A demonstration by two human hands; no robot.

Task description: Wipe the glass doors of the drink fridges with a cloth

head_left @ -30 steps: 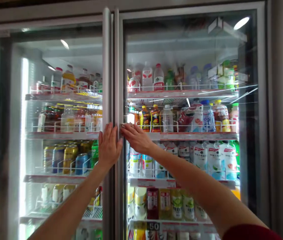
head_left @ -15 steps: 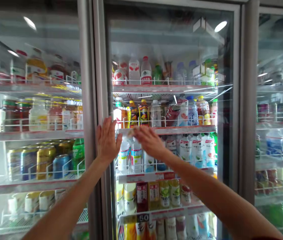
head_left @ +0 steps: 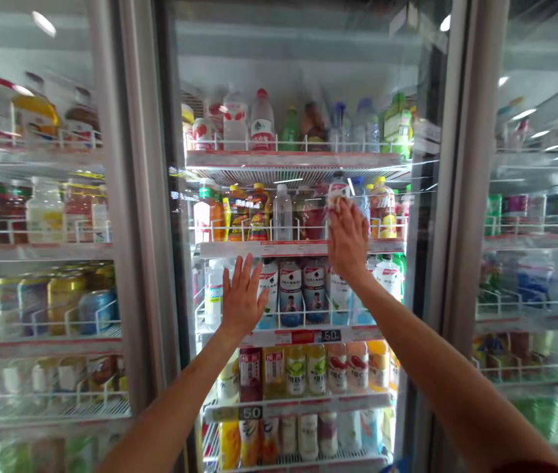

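Note:
The glass door [head_left: 298, 46] of an upright drinks cooler stands before me. My left hand [head_left: 242, 299] lies on it with the fingers spread, holding nothing, over the shelf of white-labelled bottles. Higher and to the right, my right hand [head_left: 348, 240] is stretched flat against the glass. A small pale cloth [head_left: 338, 202] appears to lie under its fingertips; most of it is hidden by the hand. Behind the glass there, a bottle with a red and white label [head_left: 338, 186] is partly covered by the fingers.
A metal door frame [head_left: 145, 197] runs upright on the left, another [head_left: 461, 197] on the right. Neighbouring cooler doors show cans [head_left: 66, 302] and bottles. Shelves inside hold several rows of drinks, with a price tag [head_left: 250, 412] on a lower rail. Ceiling lights reflect in the glass.
My right hand has swept up and to the right across the glass. My left hand has moved right, from the door frame onto the pane. The view has shifted to the right.

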